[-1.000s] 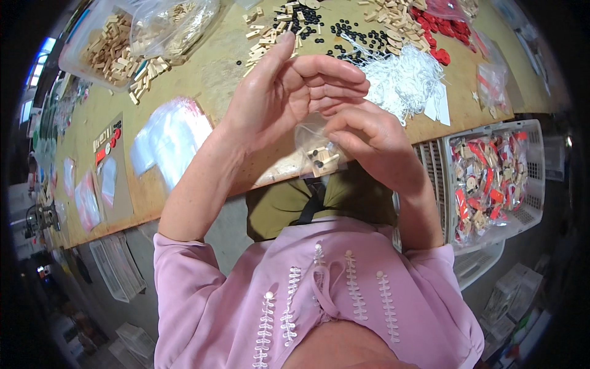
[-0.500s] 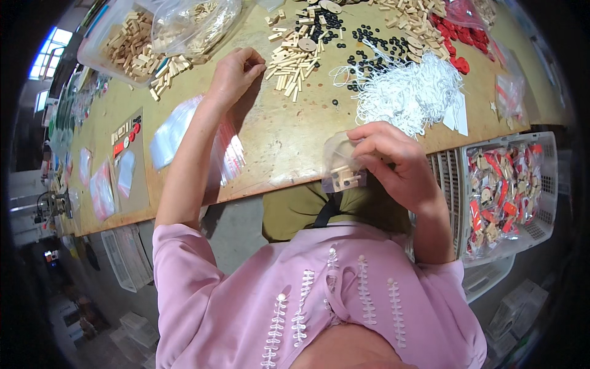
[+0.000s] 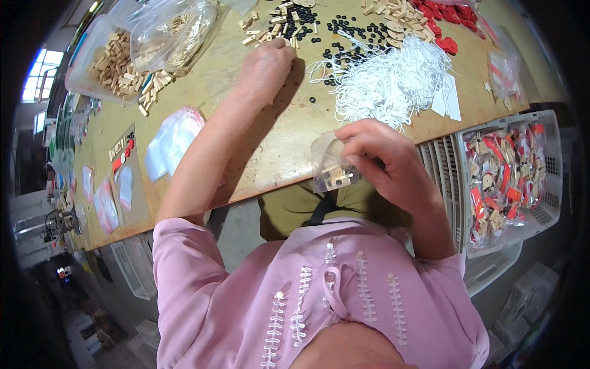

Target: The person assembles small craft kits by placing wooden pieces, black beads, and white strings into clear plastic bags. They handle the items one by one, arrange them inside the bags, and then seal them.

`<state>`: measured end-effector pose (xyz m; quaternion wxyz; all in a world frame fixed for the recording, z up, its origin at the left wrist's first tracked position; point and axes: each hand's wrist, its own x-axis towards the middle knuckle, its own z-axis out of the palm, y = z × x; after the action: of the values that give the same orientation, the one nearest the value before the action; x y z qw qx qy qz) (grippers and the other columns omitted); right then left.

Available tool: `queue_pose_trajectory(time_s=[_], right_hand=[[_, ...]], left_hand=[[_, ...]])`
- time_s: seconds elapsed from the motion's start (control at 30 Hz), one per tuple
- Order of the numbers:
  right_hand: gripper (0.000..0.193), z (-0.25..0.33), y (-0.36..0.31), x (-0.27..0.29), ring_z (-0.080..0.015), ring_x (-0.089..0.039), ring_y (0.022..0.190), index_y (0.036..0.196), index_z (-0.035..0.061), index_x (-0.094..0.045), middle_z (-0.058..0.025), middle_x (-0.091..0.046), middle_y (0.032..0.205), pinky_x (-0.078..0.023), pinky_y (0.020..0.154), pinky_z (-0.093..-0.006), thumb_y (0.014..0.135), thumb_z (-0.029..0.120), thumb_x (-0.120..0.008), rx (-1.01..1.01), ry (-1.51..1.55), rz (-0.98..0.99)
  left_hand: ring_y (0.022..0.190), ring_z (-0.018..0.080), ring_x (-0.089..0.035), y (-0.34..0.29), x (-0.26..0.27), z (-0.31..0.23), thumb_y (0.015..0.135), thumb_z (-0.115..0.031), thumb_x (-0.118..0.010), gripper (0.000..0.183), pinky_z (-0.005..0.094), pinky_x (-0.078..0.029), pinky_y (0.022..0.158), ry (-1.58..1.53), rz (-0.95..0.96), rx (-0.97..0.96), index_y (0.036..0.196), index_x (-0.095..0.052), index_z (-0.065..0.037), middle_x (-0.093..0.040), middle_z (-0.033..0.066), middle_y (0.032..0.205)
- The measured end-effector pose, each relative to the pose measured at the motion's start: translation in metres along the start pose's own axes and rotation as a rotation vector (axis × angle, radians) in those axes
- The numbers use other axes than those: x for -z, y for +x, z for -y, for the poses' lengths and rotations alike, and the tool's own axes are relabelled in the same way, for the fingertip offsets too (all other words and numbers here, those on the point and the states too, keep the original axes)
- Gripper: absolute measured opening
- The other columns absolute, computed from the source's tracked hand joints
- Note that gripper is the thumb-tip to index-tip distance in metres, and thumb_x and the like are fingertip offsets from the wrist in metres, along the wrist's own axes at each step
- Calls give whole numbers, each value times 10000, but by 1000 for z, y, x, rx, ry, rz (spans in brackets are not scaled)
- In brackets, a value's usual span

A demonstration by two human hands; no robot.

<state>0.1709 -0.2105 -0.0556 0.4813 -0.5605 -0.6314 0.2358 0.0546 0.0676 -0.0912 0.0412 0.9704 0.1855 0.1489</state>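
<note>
My right hand (image 3: 384, 155), near the table's front edge, pinches the top of a small clear plastic bag (image 3: 324, 144). Inside the bag hang several small light wooden pieces (image 3: 337, 177) with a dark bit among them. My left hand (image 3: 267, 69) reaches far over the table to a pile of wooden pieces (image 3: 284, 18). Its fingers are curled down at the near end of the pile, and the back of the hand hides whatever they grip. Small black rings (image 3: 303, 32) lie mixed in and beside that pile.
A tangle of white cords (image 3: 393, 80) lies right of centre, with red pieces (image 3: 447, 44) behind. Flat clear bags (image 3: 175, 140) lie left, beyond my left forearm. A plastic tub (image 3: 92, 83) of wooden blocks stands far left. A white crate (image 3: 550, 184) of filled bags is at right.
My left hand has moved right and farther away, onto the wooden pile, its fingers curling down. My right hand, still holding the bag, has shifted slightly left. The whole view has shifted a little.
</note>
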Motion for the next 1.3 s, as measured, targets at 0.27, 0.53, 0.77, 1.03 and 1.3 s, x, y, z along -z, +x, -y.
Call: queue_pose_trajectory(time_s=[0.27,0.53,0.77,1.03,1.3], right_hand=[[110,-5,3,2,-275,-671,914,978,18,-663,-154,-681,1144,-522,781,-349,886,-42,-664,-25,16,-26],[96,2,4,-3,-297,-678,940,961,31,-661,-150,-687,1155,-525,809,-352,886,-27,-678,-13,-2,-7],[107,9,-1,-1,-296,-688,969,961,36,-658,-157,-693,1173,-532,834,-360,886,-36,-680,-43,-22,-12],[154,-2,-1,7,-301,-697,966,1003,33,-649,-168,-691,1156,-539,825,-363,879,-56,-676,-27,42,-74],[146,-8,-4,19,-303,-696,978,1008,21,-652,-169,-692,1143,-542,840,-368,882,-51,-668,-51,37,-96]], left_hand=[[823,187,-690,-35,56,-55,893,-109,-761,122,287,-535,703,-862,81,194,997,-761,-46,-711,82,906],[845,271,-714,-55,76,-86,893,-85,-725,134,364,-562,721,-755,-37,42,1013,-735,-27,-694,138,899],[850,313,-693,-46,19,-57,876,-85,-747,147,393,-562,760,-500,53,37,992,-694,-10,-673,154,903],[771,230,-713,33,3,-36,909,-118,-719,160,343,-563,737,-456,-18,-4,1010,-718,7,-740,134,879],[798,240,-735,66,-7,-25,866,-144,-733,176,359,-576,769,-326,223,118,989,-741,-18,-765,138,900]])
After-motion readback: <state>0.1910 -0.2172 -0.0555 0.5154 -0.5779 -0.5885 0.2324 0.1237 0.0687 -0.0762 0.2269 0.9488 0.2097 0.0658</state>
